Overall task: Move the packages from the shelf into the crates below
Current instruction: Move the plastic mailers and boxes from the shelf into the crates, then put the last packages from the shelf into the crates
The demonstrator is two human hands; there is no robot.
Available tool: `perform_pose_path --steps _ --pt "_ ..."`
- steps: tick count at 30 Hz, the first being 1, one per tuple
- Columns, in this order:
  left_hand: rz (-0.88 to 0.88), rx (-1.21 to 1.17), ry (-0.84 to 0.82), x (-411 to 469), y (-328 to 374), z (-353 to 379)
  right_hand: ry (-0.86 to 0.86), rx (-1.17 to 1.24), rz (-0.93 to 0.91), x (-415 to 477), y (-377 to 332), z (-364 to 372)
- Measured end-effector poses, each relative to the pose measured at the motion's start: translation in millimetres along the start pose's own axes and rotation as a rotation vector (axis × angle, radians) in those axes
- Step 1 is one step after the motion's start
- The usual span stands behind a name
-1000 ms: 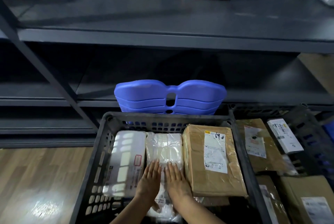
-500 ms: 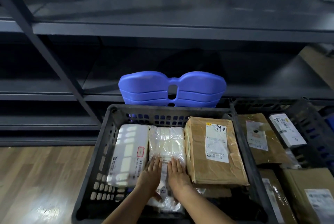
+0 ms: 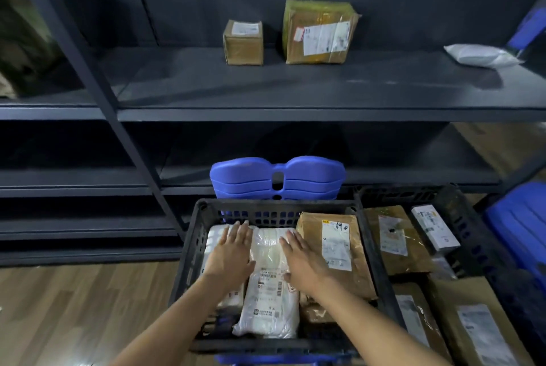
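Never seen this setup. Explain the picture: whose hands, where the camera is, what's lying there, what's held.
No machine: a person wears one head camera that looks forward and down. The left hand and right hand are flat, fingers straight, either side of a white wrapped package in a black crate; neither grips anything. A brown box lies beside it. A second crate stands to the right. On the shelf above: a small box, a larger box, a white bag.

Two boxes (image 3: 291,33) sit on the shelf (image 3: 295,85); crate (image 3: 189,262) below holds packages (image 3: 270,277).
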State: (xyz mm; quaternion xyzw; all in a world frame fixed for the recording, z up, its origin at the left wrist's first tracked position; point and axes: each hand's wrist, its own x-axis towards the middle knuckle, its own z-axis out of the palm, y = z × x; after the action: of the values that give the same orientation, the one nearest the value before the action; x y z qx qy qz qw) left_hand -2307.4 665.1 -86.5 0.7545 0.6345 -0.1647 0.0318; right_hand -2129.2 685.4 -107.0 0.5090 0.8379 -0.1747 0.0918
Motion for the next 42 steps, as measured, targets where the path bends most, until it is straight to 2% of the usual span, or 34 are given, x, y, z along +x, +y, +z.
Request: perform_pose_path --steps 10,21,28,35,42 --pt "-0.078 -0.042 0.150 15 27 -82 0.196 -0.049 -0.002 -13 39 -69" --pt "-0.209 -0.065 0.261 65 91 -171 0.348 -0.066 -0.081 -25 144 -161" --pt "-0.296 -0.184 0.310 89 114 -209 0.418 -0.048 -0.072 -19 193 -222" --pt "-0.278 -0.301 0.345 115 110 -240 0.473 0.096 -0.028 -2 206 -262" --pt "-0.322 -0.306 0.365 153 80 -274 0.493 0.213 0.035 35 208 -302"
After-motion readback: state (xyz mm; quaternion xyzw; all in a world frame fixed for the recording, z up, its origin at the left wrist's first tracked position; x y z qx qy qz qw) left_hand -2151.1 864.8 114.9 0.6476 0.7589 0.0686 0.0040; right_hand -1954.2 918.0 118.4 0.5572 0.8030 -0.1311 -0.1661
